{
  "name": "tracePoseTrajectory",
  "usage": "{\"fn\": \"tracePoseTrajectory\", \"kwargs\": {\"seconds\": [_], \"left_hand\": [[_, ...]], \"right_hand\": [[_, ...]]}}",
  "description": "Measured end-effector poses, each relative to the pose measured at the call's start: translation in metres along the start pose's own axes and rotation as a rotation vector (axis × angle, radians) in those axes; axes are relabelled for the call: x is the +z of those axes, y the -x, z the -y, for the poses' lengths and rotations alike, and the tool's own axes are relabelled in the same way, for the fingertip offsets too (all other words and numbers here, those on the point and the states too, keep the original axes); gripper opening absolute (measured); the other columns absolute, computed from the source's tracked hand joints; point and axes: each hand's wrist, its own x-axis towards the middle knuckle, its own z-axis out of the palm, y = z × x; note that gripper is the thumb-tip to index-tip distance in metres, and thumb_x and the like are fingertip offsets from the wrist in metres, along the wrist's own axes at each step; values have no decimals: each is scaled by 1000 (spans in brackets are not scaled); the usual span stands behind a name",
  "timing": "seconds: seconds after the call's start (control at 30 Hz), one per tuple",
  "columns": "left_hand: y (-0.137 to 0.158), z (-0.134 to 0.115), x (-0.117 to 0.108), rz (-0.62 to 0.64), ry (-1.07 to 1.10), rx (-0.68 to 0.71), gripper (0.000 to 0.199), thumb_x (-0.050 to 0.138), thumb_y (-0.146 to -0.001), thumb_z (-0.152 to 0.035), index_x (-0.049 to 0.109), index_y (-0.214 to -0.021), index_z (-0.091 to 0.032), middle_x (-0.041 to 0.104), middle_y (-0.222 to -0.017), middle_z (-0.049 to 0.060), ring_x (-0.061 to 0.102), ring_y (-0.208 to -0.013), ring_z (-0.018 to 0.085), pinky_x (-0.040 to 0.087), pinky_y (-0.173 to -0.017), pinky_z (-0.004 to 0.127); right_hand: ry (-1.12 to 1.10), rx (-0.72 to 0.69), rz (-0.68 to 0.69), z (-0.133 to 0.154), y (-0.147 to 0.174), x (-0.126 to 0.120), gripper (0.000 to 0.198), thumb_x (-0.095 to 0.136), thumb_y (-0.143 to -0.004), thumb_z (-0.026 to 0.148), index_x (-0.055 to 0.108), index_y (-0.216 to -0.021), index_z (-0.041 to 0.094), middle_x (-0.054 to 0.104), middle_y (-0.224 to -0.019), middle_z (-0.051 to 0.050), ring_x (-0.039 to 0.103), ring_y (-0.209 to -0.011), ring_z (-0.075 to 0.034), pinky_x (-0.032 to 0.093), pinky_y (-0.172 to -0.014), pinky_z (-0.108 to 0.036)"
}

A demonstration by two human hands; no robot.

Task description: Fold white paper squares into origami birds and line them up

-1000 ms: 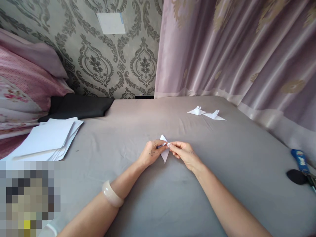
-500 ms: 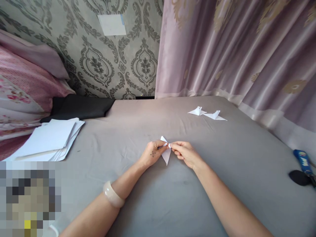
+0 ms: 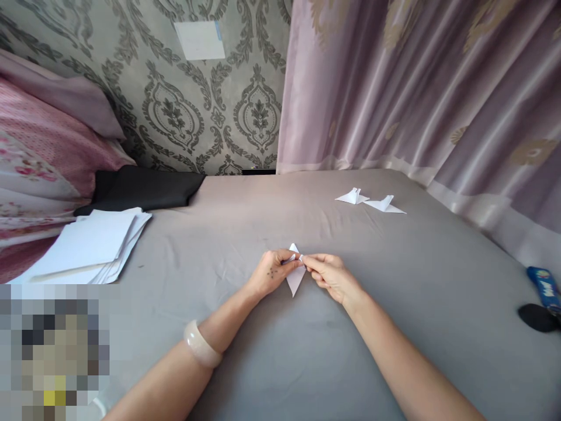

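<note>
A small white origami crane point(image 3: 295, 283) is between my hands, over the middle of the grey sheet. Its pointed wings stick out toward the wall and toward me. My left hand point(image 3: 272, 272) pinches its middle from the left, thumb and fingers closed on the paper. From the right, the thumb and forefinger of my right hand point(image 3: 328, 273) pinch a narrow tip of it. My fingertips nearly meet and hide the crane's centre. Two finished-looking paper cranes, one point(image 3: 353, 196) left of the other point(image 3: 386, 204), sit farther back on the right.
The grey sheet point(image 3: 245, 222) spreads under everything. A stack of white paper point(image 3: 87, 242) lies at the left, beside a folded black cloth point(image 3: 144, 188). At the right edge are a blue packet point(image 3: 543, 287) and a black round object point(image 3: 538, 317). Curtains point(image 3: 372, 88) hang behind.
The crane's near wing has swung slightly left, and its far wing slightly right. Both hands keep their pinch in almost the same place. The view has shifted a little.
</note>
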Motion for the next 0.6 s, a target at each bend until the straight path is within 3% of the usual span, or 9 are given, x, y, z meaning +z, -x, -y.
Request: {"fn": "tracePoseTrajectory", "kwargs": {"seconds": [0.27, 0.4, 0.6], "left_hand": [[-2, 2, -1, -1, 29, 29, 26, 63, -85, -38, 76, -90, -17, 73, -82, 3, 63, -76, 17, 45, -65, 23], [-1, 3, -1, 12, 47, 118, 20, 62, -87, -33, 76, -88, -19, 75, -92, 5, 67, -86, 19, 49, -77, 25], [2, 0, -3, 40, -98, 243, 20, 55, -92, -26, 75, -94, -21, 75, -97, 6, 67, -92, 19, 48, -87, 29]], "right_hand": [[128, -38, -99, -2, 2, 2, 17, 73, -67, 30, 67, -73, 15, 42, -51, 7, 26, -38, -2, 10, -33, -19], [132, -34, -73, 2, 5, 3, 14, 70, -67, 27, 67, -70, 14, 41, -53, 7, 27, -40, -1, 11, -34, -17], [106, -6, -34, 9, 8, 0, 13, 69, -66, 24, 62, -64, 14, 47, -56, 4, 32, -41, -2, 14, -33, -16]]}}
